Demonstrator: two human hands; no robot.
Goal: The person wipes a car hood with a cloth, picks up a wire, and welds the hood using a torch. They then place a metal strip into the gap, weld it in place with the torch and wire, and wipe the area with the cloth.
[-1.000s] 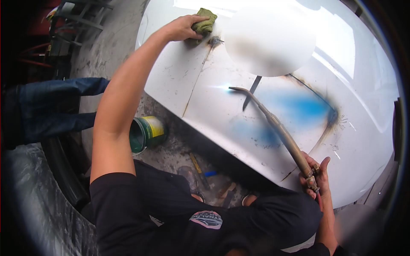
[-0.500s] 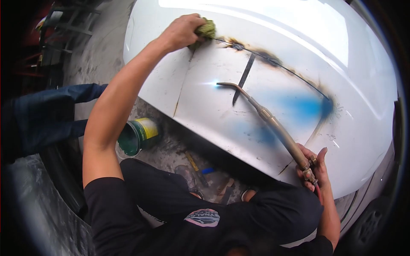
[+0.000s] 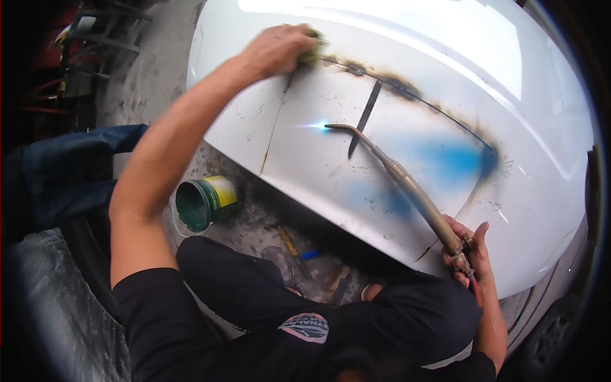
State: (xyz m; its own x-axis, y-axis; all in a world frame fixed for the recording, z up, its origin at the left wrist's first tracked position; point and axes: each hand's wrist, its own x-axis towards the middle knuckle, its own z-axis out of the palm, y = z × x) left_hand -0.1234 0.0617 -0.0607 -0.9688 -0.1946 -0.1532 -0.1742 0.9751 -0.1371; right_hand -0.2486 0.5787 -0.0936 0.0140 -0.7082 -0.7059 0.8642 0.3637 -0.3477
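Observation:
My left hand is closed on a wadded green cloth, slightly blurred, pressed to a white car panel at the left end of a scorched seam. Low on the right, my right hand grips a brass gas torch near its valves, thumb raised. A small blue-white flame burns at the torch's bent tip, pointing left above the panel. Behind the torch neck, a dark narrow strip lies on the panel. Blue paint haze marks the metal to its right.
On the floor at left stands a green bucket with a yellow label. A hammer and other tools lie between my feet and the panel. A red hose runs from the torch. Another person's jeans show at far left.
My left hand has shifted slightly right and down with the cloth, and my left elbow has swung out leftward. The torch and my right hand stay nearly still.

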